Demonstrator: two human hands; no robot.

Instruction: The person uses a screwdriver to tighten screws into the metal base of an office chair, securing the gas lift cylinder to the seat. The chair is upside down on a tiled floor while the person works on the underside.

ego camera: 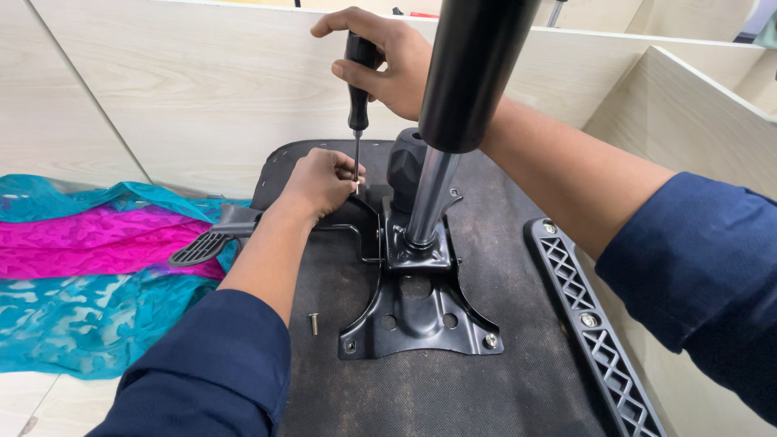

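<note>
— At the far corner of the black stamped-steel chair mechanism plate (417, 311), a small screw (hidden by fingertips) is pinched by the left hand (320, 182).

— The black-handled screwdriver (357, 101) is gripped in the right hand (388, 61); if tilted, its tip could be slipped onto those fingers.

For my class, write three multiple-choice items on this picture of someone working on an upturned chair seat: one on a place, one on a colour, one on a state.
1. Where does the loose screw lie?
A. on the seat, left of the metal plate
B. on the cloth
C. in the right hand

2. What colours is the cloth?
A. red and white
B. teal and pink
C. plain grey

3. How does the screwdriver stand?
A. flat
B. upright, tip down
C. tip up

A: screw lies on seat beside plate.
B: cloth.
B: right hand grips screwdriver; left hand steadies its tip.
</note>
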